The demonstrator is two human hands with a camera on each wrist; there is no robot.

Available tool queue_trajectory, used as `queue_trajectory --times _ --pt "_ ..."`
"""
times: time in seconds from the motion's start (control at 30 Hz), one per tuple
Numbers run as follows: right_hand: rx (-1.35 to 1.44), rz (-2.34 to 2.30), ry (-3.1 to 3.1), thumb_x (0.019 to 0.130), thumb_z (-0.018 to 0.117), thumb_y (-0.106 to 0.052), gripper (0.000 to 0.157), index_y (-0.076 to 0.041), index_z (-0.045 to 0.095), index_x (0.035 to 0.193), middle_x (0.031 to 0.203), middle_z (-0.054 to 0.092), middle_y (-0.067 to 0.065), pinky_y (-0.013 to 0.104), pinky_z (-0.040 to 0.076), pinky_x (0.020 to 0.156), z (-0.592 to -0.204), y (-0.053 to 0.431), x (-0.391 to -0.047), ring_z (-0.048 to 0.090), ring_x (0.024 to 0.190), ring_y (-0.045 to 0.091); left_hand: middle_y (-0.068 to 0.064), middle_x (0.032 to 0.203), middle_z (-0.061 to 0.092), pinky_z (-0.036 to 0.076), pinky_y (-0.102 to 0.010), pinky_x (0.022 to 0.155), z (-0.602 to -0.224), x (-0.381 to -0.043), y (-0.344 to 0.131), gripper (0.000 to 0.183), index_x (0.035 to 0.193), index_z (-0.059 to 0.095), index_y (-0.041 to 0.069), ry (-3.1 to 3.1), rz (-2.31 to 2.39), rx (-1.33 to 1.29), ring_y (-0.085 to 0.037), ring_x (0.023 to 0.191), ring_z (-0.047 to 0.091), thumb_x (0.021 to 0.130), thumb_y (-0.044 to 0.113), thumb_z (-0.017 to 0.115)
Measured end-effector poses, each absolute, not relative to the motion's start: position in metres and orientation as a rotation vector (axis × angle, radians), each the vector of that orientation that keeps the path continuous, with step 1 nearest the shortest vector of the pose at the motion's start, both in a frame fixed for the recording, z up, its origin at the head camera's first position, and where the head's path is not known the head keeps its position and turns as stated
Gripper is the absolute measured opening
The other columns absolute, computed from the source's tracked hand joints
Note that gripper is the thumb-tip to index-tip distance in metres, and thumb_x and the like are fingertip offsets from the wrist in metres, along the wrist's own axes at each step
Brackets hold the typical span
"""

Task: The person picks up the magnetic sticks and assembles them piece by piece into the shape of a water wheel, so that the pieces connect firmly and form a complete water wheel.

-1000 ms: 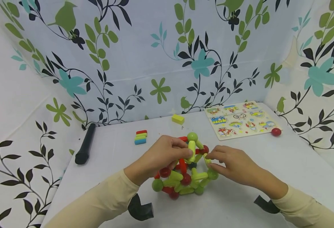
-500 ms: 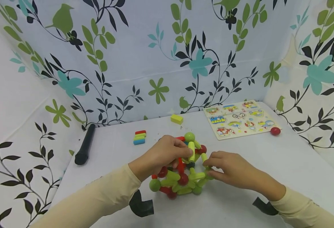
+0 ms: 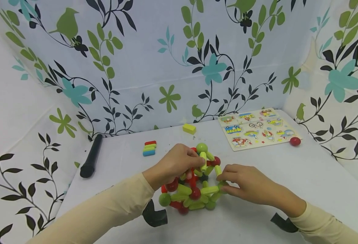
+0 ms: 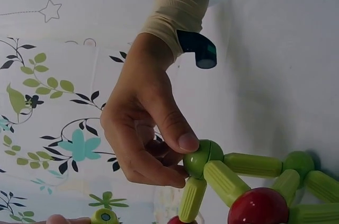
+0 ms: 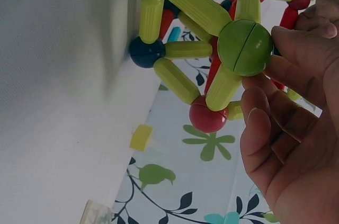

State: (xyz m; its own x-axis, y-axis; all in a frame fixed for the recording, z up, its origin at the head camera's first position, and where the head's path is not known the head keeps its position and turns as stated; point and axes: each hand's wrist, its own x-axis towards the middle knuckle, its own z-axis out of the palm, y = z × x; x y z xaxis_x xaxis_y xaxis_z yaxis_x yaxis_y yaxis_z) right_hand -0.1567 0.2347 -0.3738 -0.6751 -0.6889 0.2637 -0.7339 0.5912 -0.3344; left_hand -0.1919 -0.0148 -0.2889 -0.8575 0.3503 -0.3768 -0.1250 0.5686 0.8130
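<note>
A magnetic stick-and-ball structure (image 3: 182, 189) of yellow-green and red rods with green, red and dark blue balls stands on the table between both hands. My left hand (image 3: 175, 161) pinches a yellow-green magnetic rod (image 3: 203, 162) at the top, below a green ball (image 3: 201, 147). Its other fingers reach behind the frame, partly hidden. On the structure's right side, my right hand (image 3: 249, 183) pinches a green magnetic ball (image 5: 244, 48) between thumb and fingers. Several rods meet at that ball. In the left wrist view the right hand (image 4: 151, 110) shows with its thumb on the ball.
Behind the structure lie a yellow block (image 3: 189, 128) and a row of short red, yellow-green and blue rods (image 3: 149, 153). A black microphone (image 3: 91, 156) is at left. A picture puzzle board (image 3: 255, 134) and a red ball (image 3: 295, 141) lie at right.
My right hand's fingers have come down and closed on the green ball. The structure has shifted slightly left in view. My left hand keeps its pinch on the yellow-green magnetic rod.
</note>
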Motion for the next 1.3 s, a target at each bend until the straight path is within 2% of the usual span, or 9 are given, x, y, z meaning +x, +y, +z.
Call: queue_trajectory --times 0.5,0.67,0.8,0.87,0.97,1.1,1.2,1.3 --pt "1.207 0.626 -2.733 0.092 0.077 -0.031 0.025 -0.025 0.073 0.116 0.103 0.064 -0.015 0.024 0.056 0.077 -0.374 0.233 -0.157 0.059 0.089 0.001 -0.006 0.060 0.059 0.029 -0.022 0.042 -0.293 -0.194 -0.015 0.017 0.088 0.077 0.011 2.296 1.275 0.196 -0.014 0.044 0.049 0.094 0.027 0.074" --pt "1.209 0.630 -2.747 0.092 0.076 -0.032 0.025 -0.025 0.073 0.116 0.104 0.063 -0.015 0.025 0.056 0.078 -0.374 0.234 -0.158 0.060 0.089 0.003 -0.008 0.072 0.068 0.034 -0.023 0.043 -0.295 -0.193 -0.017 0.017 0.097 0.077 0.010 2.279 1.274 0.238 -0.015 0.045 0.054 0.094 0.026 0.074" --pt "1.212 0.632 -2.753 0.092 0.076 -0.032 0.026 -0.025 0.073 0.117 0.104 0.063 -0.015 0.025 0.056 0.078 -0.374 0.233 -0.158 0.060 0.089 0.004 -0.005 0.072 0.068 0.040 -0.024 0.047 -0.294 -0.191 -0.022 0.020 0.102 0.076 0.011 2.329 1.228 0.307 -0.016 0.047 0.057 0.095 0.029 0.072" --pt "1.216 0.632 -2.755 0.092 0.077 -0.032 0.026 -0.025 0.073 0.117 0.104 0.063 -0.015 0.025 0.057 0.079 -0.374 0.233 -0.158 0.060 0.090 0.003 -0.008 0.071 0.067 0.044 -0.026 0.050 -0.290 -0.187 -0.028 0.024 0.109 0.073 0.012 2.368 1.217 0.324 -0.018 0.047 0.057 0.095 0.032 0.072" --pt "1.220 0.634 -2.763 0.092 0.076 -0.033 0.026 -0.026 0.073 0.118 0.106 0.064 -0.014 0.025 0.057 0.080 -0.374 0.233 -0.159 0.061 0.091 0.004 -0.005 0.085 0.070 0.050 -0.030 0.054 -0.284 -0.178 -0.044 0.032 0.119 0.066 0.015 2.471 1.273 0.317 -0.021 0.052 0.059 0.094 0.034 0.073" --pt "1.214 0.635 -2.777 0.094 0.074 -0.037 0.027 -0.026 0.073 0.118 0.106 0.065 -0.015 0.026 0.057 0.080 -0.373 0.234 -0.160 0.062 0.091 0.006 -0.004 0.096 0.066 0.054 -0.032 0.059 -0.286 -0.162 -0.074 0.026 0.116 0.065 0.017 2.592 1.434 0.309 -0.022 0.066 0.063 0.096 0.031 0.071" --pt "1.201 0.637 -2.786 0.094 0.074 -0.038 0.026 -0.026 0.073 0.117 0.105 0.064 -0.016 0.026 0.057 0.080 -0.371 0.235 -0.161 0.061 0.091 0.004 -0.007 0.098 0.063 0.052 -0.030 0.061 -0.300 -0.154 -0.096 0.018 0.110 0.068 0.013 2.596 1.536 0.317 -0.022 0.071 0.062 0.098 0.027 0.069" --pt "1.192 0.648 -2.784 0.094 0.073 -0.038 0.026 -0.026 0.073 0.117 0.105 0.064 -0.016 0.026 0.057 0.079 -0.370 0.236 -0.161 0.061 0.091 0.004 -0.007 0.098 0.063 0.051 -0.027 0.062 -0.320 -0.149 -0.114 0.019 0.109 0.069 0.010 2.598 1.573 0.277 -0.022 0.072 0.058 0.099 0.026 0.068"
